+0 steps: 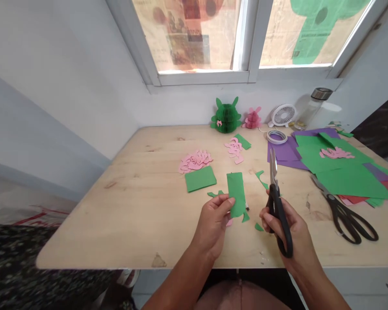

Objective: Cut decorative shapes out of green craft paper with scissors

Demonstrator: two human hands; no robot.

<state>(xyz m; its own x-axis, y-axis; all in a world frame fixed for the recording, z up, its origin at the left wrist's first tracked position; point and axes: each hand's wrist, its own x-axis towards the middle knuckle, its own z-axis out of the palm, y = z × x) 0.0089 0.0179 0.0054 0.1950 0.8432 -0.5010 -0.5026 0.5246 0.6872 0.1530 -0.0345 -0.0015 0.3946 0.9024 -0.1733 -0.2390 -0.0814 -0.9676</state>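
Hands apart, left hand [211, 226] pinching a green paper strip [236, 193], right hand [283, 224] gripping black scissors [277, 211].

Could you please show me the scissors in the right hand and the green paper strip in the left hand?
scissors [282, 224], head view, on the black handle.
green paper strip [236, 189], head view, on its middle.

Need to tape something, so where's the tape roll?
Head view: the tape roll lies at the wooden table's far right, in front of the small white fan, beside the purple paper.
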